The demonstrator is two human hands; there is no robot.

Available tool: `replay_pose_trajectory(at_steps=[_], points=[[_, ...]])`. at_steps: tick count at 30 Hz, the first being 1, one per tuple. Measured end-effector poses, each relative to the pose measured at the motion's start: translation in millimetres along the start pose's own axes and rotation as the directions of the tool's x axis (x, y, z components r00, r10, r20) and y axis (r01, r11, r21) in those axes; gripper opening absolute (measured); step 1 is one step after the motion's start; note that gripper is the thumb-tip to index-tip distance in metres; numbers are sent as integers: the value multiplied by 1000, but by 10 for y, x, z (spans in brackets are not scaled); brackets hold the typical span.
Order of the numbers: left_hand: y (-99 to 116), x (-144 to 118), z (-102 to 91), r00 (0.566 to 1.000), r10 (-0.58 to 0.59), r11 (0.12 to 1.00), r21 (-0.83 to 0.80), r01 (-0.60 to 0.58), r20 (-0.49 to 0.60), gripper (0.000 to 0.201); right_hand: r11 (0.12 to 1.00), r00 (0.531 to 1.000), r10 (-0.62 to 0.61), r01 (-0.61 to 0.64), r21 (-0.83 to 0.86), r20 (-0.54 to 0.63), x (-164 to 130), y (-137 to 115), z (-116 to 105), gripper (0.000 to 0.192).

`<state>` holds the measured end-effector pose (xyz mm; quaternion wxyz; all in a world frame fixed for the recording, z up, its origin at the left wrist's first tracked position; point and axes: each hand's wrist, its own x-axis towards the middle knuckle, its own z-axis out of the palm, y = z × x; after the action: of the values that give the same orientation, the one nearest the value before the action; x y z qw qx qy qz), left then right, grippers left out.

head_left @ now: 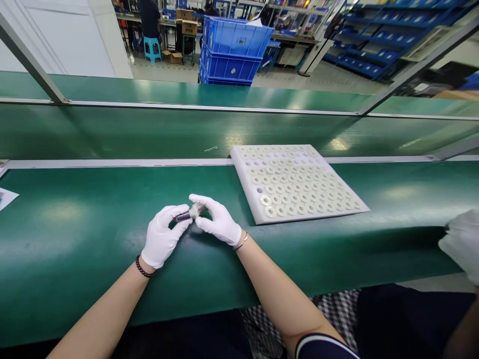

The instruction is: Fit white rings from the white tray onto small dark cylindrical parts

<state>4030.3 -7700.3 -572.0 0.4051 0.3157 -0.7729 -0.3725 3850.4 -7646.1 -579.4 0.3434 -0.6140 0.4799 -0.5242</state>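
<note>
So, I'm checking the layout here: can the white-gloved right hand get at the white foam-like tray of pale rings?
Probably yes: the tray lies close beside the right hand, with nothing visible between them, though that hand is busy gripping the small dark-and-clear cylindrical piece.

L hand (160, 237) & R hand (219, 222) both in plain, wrist-length white gloves (155, 247). L forearm (105, 309) bare, w/ a bracelet (144, 270) of round dark beads; R forearm (280, 284) bare too, w/ a slim silver bangle (245, 238) (shiny, metal-looking). R sleeve (322, 349) is short, navy, w/ a white stripe (320, 337) nr its edge.
</note>
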Motion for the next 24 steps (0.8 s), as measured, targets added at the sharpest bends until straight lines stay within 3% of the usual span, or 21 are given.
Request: replay_pose_trajectory(at_steps=[4, 9, 15, 24], points=[[8, 7, -12, 999, 6, 999, 31, -7, 32, 22, 990, 999, 36, -39, -135, -21, 0, -26, -2, 45], [26, 23, -16, 992, -112, 993, -37, 114, 64, 26, 966, 995, -104, 100, -237, -4, 9, -51, -33, 44], [60, 27, -17, 979, -188, 975, -102, 196, 80, 29, 951, 982, -188, 184, -248, 10, 20, -39, -42, 44], [17, -6, -22, 970, -233, 956, -164, 242, 75, 30, 957, 992, -126, 124, -261, 8, 18, -17, -8, 47]])
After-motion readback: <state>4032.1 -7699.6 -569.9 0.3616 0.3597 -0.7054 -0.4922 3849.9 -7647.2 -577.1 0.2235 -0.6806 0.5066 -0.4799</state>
